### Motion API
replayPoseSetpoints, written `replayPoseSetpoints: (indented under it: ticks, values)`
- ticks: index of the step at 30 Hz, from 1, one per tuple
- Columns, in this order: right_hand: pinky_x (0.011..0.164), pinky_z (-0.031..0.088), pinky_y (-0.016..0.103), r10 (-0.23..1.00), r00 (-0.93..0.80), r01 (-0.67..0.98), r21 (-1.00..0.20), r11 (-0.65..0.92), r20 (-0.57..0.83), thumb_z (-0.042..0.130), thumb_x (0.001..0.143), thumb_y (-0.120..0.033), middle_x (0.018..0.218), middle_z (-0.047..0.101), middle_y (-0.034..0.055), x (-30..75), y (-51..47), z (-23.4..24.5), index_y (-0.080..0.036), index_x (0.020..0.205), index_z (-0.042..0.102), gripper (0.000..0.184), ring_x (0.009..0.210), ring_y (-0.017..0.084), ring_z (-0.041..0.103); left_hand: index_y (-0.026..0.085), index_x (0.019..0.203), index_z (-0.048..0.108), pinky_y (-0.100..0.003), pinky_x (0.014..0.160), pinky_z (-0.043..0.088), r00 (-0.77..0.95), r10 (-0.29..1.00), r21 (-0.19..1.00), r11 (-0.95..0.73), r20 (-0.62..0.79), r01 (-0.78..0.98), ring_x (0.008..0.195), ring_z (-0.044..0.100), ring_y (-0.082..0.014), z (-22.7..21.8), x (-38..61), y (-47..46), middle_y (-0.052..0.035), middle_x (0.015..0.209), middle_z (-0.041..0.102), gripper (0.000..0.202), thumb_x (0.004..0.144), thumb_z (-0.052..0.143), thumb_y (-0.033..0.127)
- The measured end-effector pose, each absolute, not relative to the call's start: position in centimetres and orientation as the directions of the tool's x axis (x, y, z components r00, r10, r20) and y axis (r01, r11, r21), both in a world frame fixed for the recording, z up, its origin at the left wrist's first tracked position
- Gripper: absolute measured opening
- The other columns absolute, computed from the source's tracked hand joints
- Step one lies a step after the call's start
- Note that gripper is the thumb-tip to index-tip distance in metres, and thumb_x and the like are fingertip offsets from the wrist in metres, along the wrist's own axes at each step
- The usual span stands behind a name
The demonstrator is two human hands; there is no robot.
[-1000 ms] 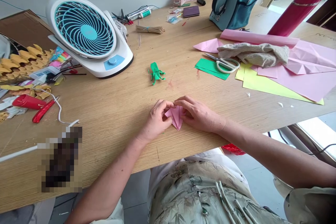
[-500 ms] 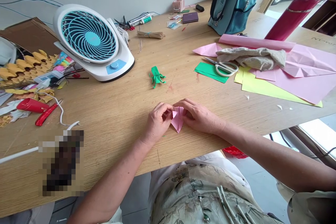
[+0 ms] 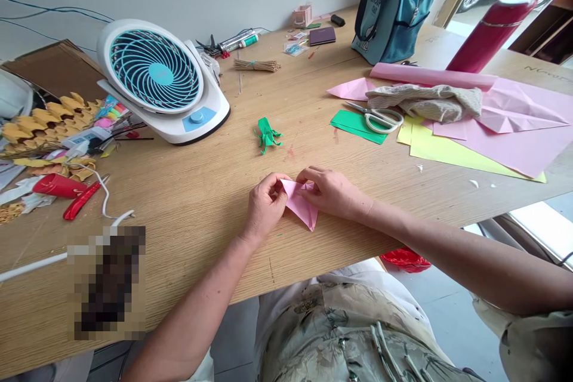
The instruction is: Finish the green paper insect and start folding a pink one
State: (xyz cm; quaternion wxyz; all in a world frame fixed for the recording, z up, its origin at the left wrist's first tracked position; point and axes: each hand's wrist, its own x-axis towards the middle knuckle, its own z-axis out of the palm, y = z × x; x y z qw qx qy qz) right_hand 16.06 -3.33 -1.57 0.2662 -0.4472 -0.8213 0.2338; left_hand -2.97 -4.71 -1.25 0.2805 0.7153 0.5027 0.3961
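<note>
A small folded pink paper [image 3: 301, 206] lies on the wooden table [image 3: 192, 191] near its front edge, its point aimed toward me and to the right. My left hand [image 3: 265, 206] pinches its left side with curled fingers. My right hand [image 3: 331, 192] presses and pinches its upper right part. A finished green origami figure [image 3: 267, 133] rests a little beyond my hands.
A white and teal desk fan [image 3: 159, 80] stands at the left, with yellow paper pieces, red tools and a white cable beside it. Scissors [image 3: 380, 117], green, yellow and pink sheets, a cloth, a teal bag [image 3: 391, 12] and a red bottle [image 3: 487, 33] lie right.
The pink paper has been turned and opened wider; its tip now points further right. Both hands stayed on it.
</note>
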Motion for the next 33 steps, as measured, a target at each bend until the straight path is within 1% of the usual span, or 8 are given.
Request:
replayPoseSetpoints:
  ticks: [5,11,14,17,20,25,30,33]
  values:
    - [0.066,0.038,0.024,0.842,-0.492,0.616,-0.596,0.515,0.220,0.061,0.084,-0.017,0.094,0.069,0.0042,15.6,-2.5,-1.3,-0.018,0.096,0.068,0.014,0.077,0.015,0.061,0.021,0.089,0.059,-0.017,0.046,0.042,0.138,0.974,0.882,-0.222,0.181,0.415,0.048,0.054,-0.0083,-1.6,-3.3,-4.8,0.0050,0.065,0.059,0.009,0.086,0.053,0.017]
    - [0.062,0.037,0.023,0.887,-0.409,0.624,-0.643,0.444,0.216,0.063,0.081,-0.014,0.092,0.066,0.0033,15.3,-2.9,-1.7,-0.019,0.090,0.065,0.010,0.071,0.013,0.058,0.020,0.097,0.059,-0.021,0.061,0.051,0.115,0.969,0.891,-0.246,0.218,0.382,0.066,0.063,-0.0114,-1.5,-3.5,-4.8,-0.0006,0.082,0.067,0.011,0.086,0.056,0.021]
    - [0.060,0.037,0.023,0.903,-0.339,0.584,-0.693,0.421,0.264,0.062,0.082,-0.014,0.086,0.063,0.0029,15.3,-2.8,-2.0,-0.018,0.083,0.059,0.004,0.067,0.012,0.055,0.019,0.100,0.061,-0.023,0.067,0.051,0.093,0.968,0.853,-0.249,0.232,0.458,0.076,0.066,-0.0141,-1.0,-3.6,-5.0,-0.0034,0.086,0.068,0.018,0.094,0.051,0.033]
    - [0.060,0.038,0.022,0.901,-0.292,0.540,-0.722,0.432,0.321,0.062,0.083,-0.015,0.082,0.060,0.0018,15.3,-2.7,-2.1,-0.019,0.078,0.053,0.011,0.066,0.012,0.054,0.019,0.094,0.061,-0.024,0.068,0.050,0.146,0.956,0.773,-0.290,0.253,0.564,0.074,0.065,-0.0148,-0.9,-3.5,-5.4,-0.0027,0.085,0.070,0.020,0.090,0.061,0.039]
    - [0.062,0.040,0.022,0.894,-0.309,0.531,-0.721,0.446,0.325,0.059,0.082,-0.011,0.085,0.059,0.0020,15.4,-2.7,-2.1,-0.019,0.081,0.054,0.010,0.067,0.012,0.054,0.021,0.089,0.060,-0.025,0.067,0.049,0.171,0.942,0.673,-0.327,0.289,0.664,0.067,0.062,-0.0135,-1.2,-3.1,-5.7,0.0011,0.079,0.069,0.018,0.081,0.072,0.033]
    - [0.070,0.043,0.028,0.859,-0.362,0.608,-0.607,0.512,0.362,0.055,0.080,-0.006,0.091,0.062,0.0062,15.3,-2.7,-2.1,-0.019,0.085,0.060,0.015,0.079,0.018,0.056,0.021,0.091,0.060,-0.023,0.064,0.047,0.166,0.938,0.622,-0.328,0.304,0.711,0.062,0.060,-0.0116,-2.1,-2.9,-5.8,0.0026,0.078,0.068,0.014,0.081,0.063,0.012]
    - [0.077,0.044,0.030,0.824,-0.403,0.617,-0.547,0.566,0.398,0.054,0.076,-0.002,0.098,0.063,0.0091,15.1,-2.1,-2.9,-0.018,0.094,0.064,0.026,0.088,0.021,0.058,0.021,0.090,0.060,-0.025,0.066,0.047,0.166,0.926,0.573,-0.343,0.339,0.744,0.066,0.062,-0.0134,-2.1,-2.9,-5.7,0.0008,0.080,0.068,0.013,0.082,0.064,0.012]
    - [0.074,0.043,0.028,0.844,-0.413,0.638,-0.552,0.537,0.343,0.054,0.083,-0.006,0.097,0.063,0.0088,14.9,-1.9,-3.2,-0.017,0.095,0.065,0.020,0.084,0.020,0.059,0.021,0.100,0.059,-0.028,0.070,0.048,0.170,0.935,0.556,-0.323,0.310,0.766,0.074,0.065,-0.0171,-2.2,-2.7,-5.7,-0.0023,0.086,0.069,0.015,0.086,0.066,0.022]
